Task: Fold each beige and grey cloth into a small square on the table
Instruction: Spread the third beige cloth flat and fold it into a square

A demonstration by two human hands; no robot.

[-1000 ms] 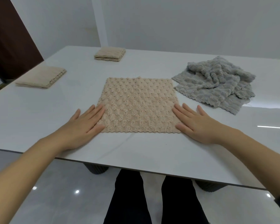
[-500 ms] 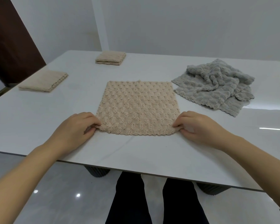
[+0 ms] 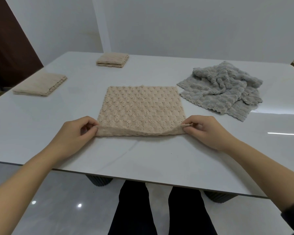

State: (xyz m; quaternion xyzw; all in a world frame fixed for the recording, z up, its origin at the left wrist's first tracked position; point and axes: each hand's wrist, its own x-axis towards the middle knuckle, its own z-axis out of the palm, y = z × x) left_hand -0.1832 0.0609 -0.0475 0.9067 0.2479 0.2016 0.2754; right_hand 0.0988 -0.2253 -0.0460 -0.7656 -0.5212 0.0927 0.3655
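**Item in work.** The beige cloth (image 3: 141, 109) is a near-square piece with a raised, bobbled pile in regular rows. It lies at the middle of the white table (image 3: 143, 160), toward the person's side. The far edge and both far corners lie flat. The near edge is held up off the surface and sags in a shallow curve between the two hands. The turned-up strip shows a smoother, finer-grained underside.

**Hands.** The left hand (image 3: 75, 133) is at the near left corner, fingers curled, with thumb and fingertips pinching that corner. The right hand (image 3: 205, 131) is at the near right corner. Its thumb and forefinger pinch the corner and its other fingers are curled in behind.

**Other cloths.**
- The grey cloth (image 3: 224, 89) has a similar pile and a scalloped hem, and lies unfolded in a crumpled heap. It is right of the beige cloth, just beside its far right corner. Whether they touch cannot be told.
- The left folded square (image 3: 41, 84) is beige and lies near the table's left edge.
- The far folded square (image 3: 112, 59) is also beige and lies toward the far edge.
- Both squares show stacked layers along their sides and lie well apart from the beige cloth.
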